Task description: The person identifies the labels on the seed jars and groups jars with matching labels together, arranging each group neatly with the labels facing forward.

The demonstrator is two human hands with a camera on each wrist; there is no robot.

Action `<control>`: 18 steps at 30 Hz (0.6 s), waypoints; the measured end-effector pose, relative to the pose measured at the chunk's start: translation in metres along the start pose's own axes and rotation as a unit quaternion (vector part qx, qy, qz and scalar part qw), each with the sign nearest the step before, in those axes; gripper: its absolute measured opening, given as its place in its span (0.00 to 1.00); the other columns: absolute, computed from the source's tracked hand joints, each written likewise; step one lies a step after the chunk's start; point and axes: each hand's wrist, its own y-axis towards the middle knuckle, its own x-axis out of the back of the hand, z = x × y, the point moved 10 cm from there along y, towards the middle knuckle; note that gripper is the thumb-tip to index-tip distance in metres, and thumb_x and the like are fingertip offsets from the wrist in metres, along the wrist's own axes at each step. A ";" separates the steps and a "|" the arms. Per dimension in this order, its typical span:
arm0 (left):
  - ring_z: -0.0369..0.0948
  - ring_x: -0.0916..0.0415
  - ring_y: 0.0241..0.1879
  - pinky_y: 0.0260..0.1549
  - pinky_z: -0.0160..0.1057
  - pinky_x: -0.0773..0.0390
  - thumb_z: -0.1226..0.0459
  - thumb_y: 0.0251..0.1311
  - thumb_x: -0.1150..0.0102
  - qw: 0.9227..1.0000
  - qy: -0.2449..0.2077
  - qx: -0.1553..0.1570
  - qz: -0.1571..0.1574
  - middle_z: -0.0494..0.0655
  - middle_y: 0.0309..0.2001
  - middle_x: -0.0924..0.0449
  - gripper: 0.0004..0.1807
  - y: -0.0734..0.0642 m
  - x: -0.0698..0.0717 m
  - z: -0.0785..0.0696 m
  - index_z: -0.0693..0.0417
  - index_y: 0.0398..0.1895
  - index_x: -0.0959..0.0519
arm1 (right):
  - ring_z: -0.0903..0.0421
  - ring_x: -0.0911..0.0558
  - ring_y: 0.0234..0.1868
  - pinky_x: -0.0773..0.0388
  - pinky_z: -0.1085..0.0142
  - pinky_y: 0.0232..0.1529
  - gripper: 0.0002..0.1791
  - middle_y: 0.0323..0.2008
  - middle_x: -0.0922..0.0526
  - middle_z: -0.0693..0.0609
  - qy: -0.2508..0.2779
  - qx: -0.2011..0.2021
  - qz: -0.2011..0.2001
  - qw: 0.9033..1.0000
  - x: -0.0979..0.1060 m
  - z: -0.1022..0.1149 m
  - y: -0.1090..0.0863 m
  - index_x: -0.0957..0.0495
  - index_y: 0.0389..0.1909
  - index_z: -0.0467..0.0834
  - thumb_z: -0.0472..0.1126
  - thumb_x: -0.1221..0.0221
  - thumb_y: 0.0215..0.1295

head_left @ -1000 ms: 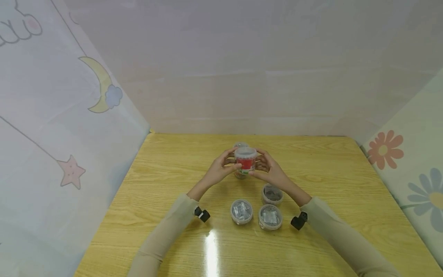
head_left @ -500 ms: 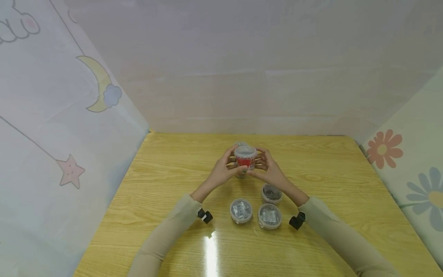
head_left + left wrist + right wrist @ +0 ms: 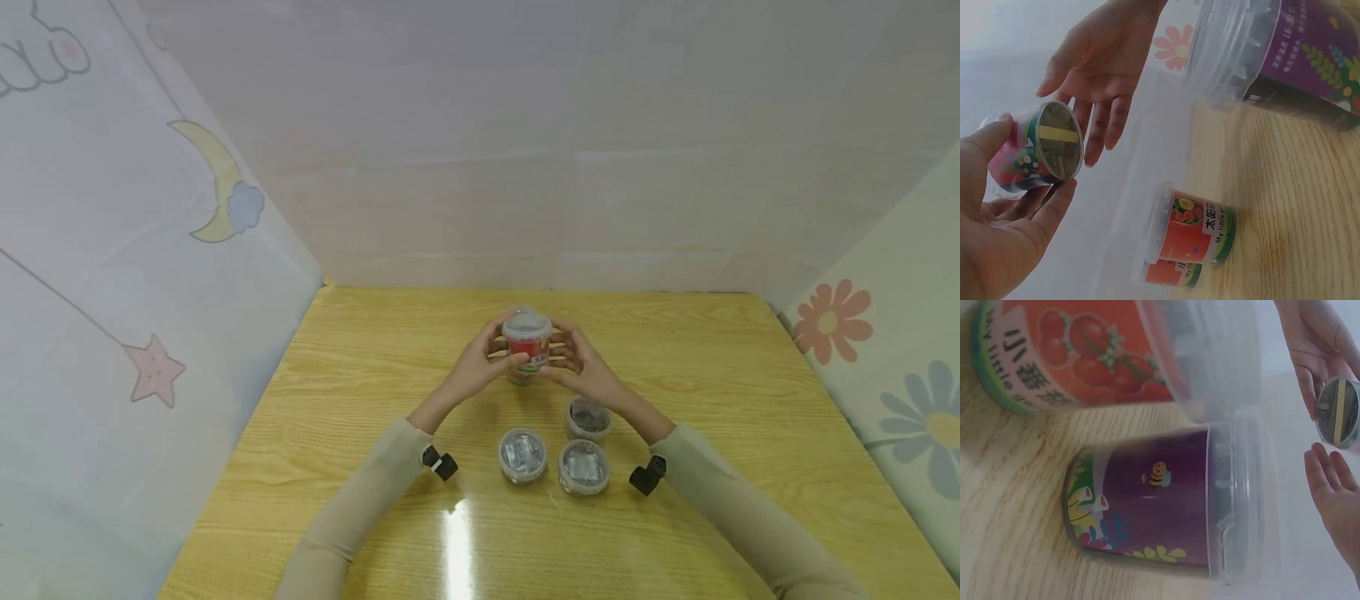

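My left hand grips a small clear plastic tub with a red label, held up above the far middle of the table. In the left wrist view, the left thumb lies along one side of the tub and the fingers along the other; its underside shows a yellow strip. My right hand is beside the tub with its fingers extended. In the left wrist view, this right hand looks slightly apart from the tub.
Three lidded tubs stand nearer: a left one, a right one and one behind. A purple-labelled tub and a tomato-labelled tub are close to the right wrist. Red-labelled tubs stand farther off on the wooden table.
The held tub has shifted slightly left with my left hand, after a small move right. My right fingers show a little more space beside it. The tubs on the table stay put.
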 end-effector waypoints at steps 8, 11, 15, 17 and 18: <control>0.52 0.33 0.61 0.54 0.43 0.25 0.64 0.63 0.45 0.999 -0.025 0.017 0.041 0.57 0.64 0.39 0.39 0.000 -0.003 0.002 0.49 0.73 0.53 | 0.56 0.27 0.56 0.23 0.66 0.51 0.38 0.59 0.35 0.42 0.075 0.004 0.028 0.997 0.001 -0.003 -0.001 0.56 0.72 0.47 0.32 0.48 0.67; 0.53 0.35 0.62 0.55 0.45 0.26 0.64 0.63 0.45 0.998 -0.029 0.018 0.047 0.57 0.65 0.41 0.39 0.002 -0.004 0.003 0.48 0.73 0.54 | 0.56 0.27 0.56 0.23 0.65 0.51 0.37 0.58 0.32 0.46 0.079 0.007 0.028 0.996 0.004 -0.003 0.001 0.55 0.72 0.46 0.32 0.48 0.67; 0.50 0.35 0.62 0.55 0.47 0.27 0.56 0.61 0.44 0.999 -0.035 0.002 0.042 0.54 0.65 0.40 0.40 0.007 -0.003 0.016 0.41 0.72 0.53 | 0.56 0.26 0.55 0.22 0.65 0.50 0.36 0.56 0.30 0.48 0.085 0.009 0.021 0.996 0.007 -0.002 0.002 0.52 0.71 0.43 0.31 0.47 0.66; 0.49 0.34 0.61 0.55 0.46 0.26 0.53 0.59 0.42 0.999 -0.031 -0.005 0.033 0.51 0.65 0.39 0.40 0.009 -0.001 0.023 0.37 0.72 0.51 | 0.56 0.25 0.54 0.22 0.65 0.49 0.36 0.56 0.30 0.49 0.088 0.011 0.013 0.996 0.008 -0.001 0.002 0.51 0.71 0.43 0.31 0.46 0.65; 0.47 0.33 0.61 0.54 0.45 0.26 0.51 0.58 0.42 0.999 -0.026 -0.008 0.026 0.50 0.64 0.38 0.40 0.009 0.000 0.026 0.36 0.71 0.50 | 0.56 0.25 0.54 0.22 0.65 0.49 0.36 0.56 0.29 0.49 0.086 0.014 0.009 0.996 0.009 -0.001 0.002 0.50 0.71 0.43 0.31 0.46 0.65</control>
